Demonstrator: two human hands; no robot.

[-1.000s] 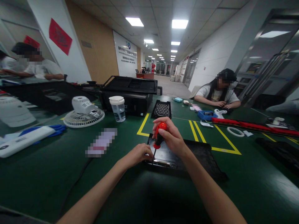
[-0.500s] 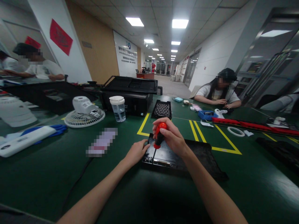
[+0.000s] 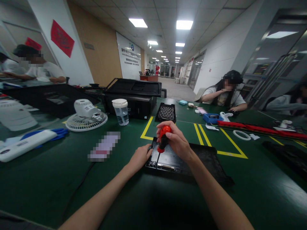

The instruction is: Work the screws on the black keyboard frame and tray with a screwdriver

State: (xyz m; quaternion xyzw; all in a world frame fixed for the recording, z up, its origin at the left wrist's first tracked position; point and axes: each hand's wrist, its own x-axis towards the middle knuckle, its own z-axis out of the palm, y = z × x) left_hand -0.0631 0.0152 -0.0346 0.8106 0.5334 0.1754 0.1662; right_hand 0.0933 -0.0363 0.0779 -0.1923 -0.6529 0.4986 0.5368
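A red-and-black screwdriver (image 3: 163, 138) stands nearly upright in my right hand (image 3: 178, 140), whose fingers wrap round its handle. Its tip meets the near left corner of a black plastic panel (image 3: 203, 163) lying on the green table. Beside the tip, a small metal strip (image 3: 165, 166) runs along the panel's near edge. My left hand (image 3: 139, 156) is closed on the panel's left edge, thumb on top; its other fingertips are partly hidden.
Behind the panel stands a black tray (image 3: 166, 112) of small parts. A lidded cup (image 3: 121, 111), a white fan part (image 3: 86, 115) and a blurred flat object (image 3: 104, 146) are to the left. A black case (image 3: 141, 107) sits farther back. Across the table sits a person (image 3: 225, 92).
My hands and the screwdriver have hardly moved. The person across on the right has raised a hand to the face.
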